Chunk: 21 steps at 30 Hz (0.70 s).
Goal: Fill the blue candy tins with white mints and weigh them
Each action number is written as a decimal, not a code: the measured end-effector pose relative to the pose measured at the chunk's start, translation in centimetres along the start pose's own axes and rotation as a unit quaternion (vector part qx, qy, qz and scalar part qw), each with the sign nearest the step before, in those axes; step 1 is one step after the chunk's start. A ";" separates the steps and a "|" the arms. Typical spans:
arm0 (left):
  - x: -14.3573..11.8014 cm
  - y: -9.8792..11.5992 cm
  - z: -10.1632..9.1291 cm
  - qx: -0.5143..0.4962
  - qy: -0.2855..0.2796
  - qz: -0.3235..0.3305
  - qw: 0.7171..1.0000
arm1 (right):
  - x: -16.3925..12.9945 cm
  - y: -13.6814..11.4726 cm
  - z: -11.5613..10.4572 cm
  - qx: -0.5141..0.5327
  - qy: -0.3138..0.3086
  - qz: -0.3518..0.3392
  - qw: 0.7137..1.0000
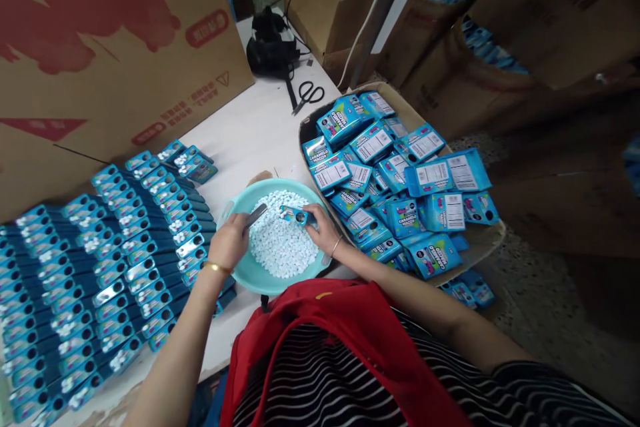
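Case (296, 216), small and blue, is over the basin (270, 285), between the two hands. Biggest of all is the carton (125, 33), cut off at the top and left; its red print stands upside down and is too blurred to read. The white desk (233, 133) spreads beside it. Rows (135, 240) of similar blue cases cover the desk's left part, cut off by the left edge. To the right, a box (487, 248) holds heaped blue packs (435, 257); several read "CARAMELO MACIZO", some upside down, while the text on their white panels is too small to make out. Between rows and box stands the turquoise basin. The right hand (323, 232) has its grip closed on one end of the case, its fingers hiding that end. The left hand (230, 240) has its grip wrapped round a dark flat tool (257, 215), partly hidden in the fist; the bare end points toward the case, apart from it. White pellets (283, 253) lie in the basin. Whether the case's pale spots are pellets or print, I cannot tell.
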State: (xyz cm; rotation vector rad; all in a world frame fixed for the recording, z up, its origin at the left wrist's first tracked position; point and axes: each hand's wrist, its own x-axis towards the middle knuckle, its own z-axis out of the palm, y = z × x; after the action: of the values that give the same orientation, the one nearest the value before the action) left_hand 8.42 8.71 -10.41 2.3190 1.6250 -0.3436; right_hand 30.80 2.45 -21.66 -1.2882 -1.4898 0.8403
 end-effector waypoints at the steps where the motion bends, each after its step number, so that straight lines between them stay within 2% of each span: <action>1: 1.0 -0.7 1.9 -0.011 -0.010 0.002 1.000 | 0.1 -0.1 -0.1 -0.001 0.003 0.007 1.000; 3: 2.6 -1.1 5.7 -0.031 -0.018 0.013 0.999 | 0.3 -0.2 -0.1 -0.002 0.005 0.014 1.000; 6: 3.2 0.6 10.0 -0.067 -0.044 0.056 0.995 | 0.6 -0.3 -0.1 -0.005 0.012 0.014 1.000; 8: 2.5 2.1 11.8 -0.096 -0.067 0.089 0.989 | 0.9 -0.3 -0.1 -0.009 0.014 0.016 1.000; 10: 1.3 3.3 12.8 -0.131 -0.087 0.115 0.981 | 1.1 -0.3 -0.3 -0.012 0.016 0.023 1.000; 13: -0.2 3.6 13.1 -0.188 -0.110 0.138 0.966 | 1.4 -0.3 -0.6 -0.018 0.013 0.034 0.999; 16: -1.2 2.6 12.1 -0.235 -0.121 0.146 0.953 | 1.4 -0.4 -0.8 -0.025 0.002 0.041 0.999; 18: -1.9 1.6 10.7 -0.283 -0.119 0.141 0.941 | 1.4 -0.3 -0.8 -0.023 0.001 0.040 0.999; 21: -3.0 0.1 7.3 -0.366 -0.093 0.123 0.918 | 1.1 0.0 -0.4 -0.010 -0.004 0.024 1.000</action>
State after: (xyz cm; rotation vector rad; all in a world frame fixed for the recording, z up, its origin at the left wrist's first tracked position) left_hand 7.33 3.40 -16.14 1.8039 1.0881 0.0956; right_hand 31.23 3.45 -21.30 -1.3405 -1.4821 0.8653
